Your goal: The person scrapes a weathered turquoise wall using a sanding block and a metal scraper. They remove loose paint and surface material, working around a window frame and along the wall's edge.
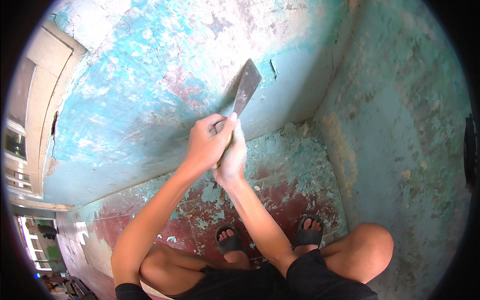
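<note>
Both my hands grip the pale handle of a putty knife (247, 88), whose flat metal blade points up and slightly right, close to the wall with peeling blue paint (150, 82). My left hand (212, 140) wraps the handle from the left, its thumb near the base of the blade. On the right side of the handle is my right hand (232, 157), dusted white, with its fingers partly hidden. Whether the blade's edge touches the wall cannot be told. A loose curl of paint (274, 69) stands off the wall just right of the blade.
A second wall (378, 150), mottled green, meets the first at a corner on the right. Paint flakes litter the red floor (187, 225) around my sandalled feet. A wooden frame (63, 67) is at the upper left; various items (71, 287) lie at the lower left.
</note>
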Demonstrator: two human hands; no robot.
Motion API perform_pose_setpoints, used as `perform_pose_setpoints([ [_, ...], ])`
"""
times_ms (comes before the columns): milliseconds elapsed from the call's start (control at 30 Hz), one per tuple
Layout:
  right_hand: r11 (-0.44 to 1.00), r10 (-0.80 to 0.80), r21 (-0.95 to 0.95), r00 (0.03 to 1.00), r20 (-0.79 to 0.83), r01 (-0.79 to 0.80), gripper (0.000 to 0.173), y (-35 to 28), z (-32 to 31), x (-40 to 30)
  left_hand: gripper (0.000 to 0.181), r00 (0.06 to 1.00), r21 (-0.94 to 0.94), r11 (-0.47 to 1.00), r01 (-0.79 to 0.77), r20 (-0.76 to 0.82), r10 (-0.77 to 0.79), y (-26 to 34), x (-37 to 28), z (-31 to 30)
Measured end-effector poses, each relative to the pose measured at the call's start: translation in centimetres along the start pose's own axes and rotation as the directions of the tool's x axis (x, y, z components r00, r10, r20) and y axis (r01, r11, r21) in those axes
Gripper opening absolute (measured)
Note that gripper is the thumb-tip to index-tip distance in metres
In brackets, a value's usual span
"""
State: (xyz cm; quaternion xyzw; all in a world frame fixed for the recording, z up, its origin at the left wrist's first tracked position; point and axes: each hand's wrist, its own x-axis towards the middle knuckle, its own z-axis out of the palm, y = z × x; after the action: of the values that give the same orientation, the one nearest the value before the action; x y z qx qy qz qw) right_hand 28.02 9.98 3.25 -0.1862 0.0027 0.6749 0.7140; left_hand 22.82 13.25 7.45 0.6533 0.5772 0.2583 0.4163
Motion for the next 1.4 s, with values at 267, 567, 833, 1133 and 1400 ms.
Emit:
perform_pose_setpoints([
  [267,1.0,-0.017,-0.005,0.999,-0.044,0.017,0.043,0.9,-0.2,-0.4,0.04,0.999,-0.088,0.996,0.03,-0.02,-0.032,-1.3,-0.4,0.5],
  [567,0.99,-0.125,0.058,0.991,-0.04,0.127,0.048,1.7,-2.7,3.2,0.041,0.999,0.096,0.995,-0.028,-0.019,0.03,-0.1,2.1,2.3],
  [833,0.978,-0.209,-0.005,0.977,-0.054,0.209,0.05,1.4,-3.0,3.9,0.038,0.992,0.223,0.969,-0.102,-0.055,0.117,0.5,2.2,3.0],
  [1133,0.984,-0.177,0.018,0.984,-0.032,0.178,0.051,1.9,-2.5,4.0,0.039,0.989,0.153,0.98,-0.129,-0.057,0.139,0.5,2.8,1.9],
  [1400,0.967,-0.257,-0.001,0.966,-0.023,0.257,0.051,3.0,-2.7,4.4,0.038,0.98,0.257,0.953,-0.162,-0.073,0.187,0.6,2.8,2.2],
])
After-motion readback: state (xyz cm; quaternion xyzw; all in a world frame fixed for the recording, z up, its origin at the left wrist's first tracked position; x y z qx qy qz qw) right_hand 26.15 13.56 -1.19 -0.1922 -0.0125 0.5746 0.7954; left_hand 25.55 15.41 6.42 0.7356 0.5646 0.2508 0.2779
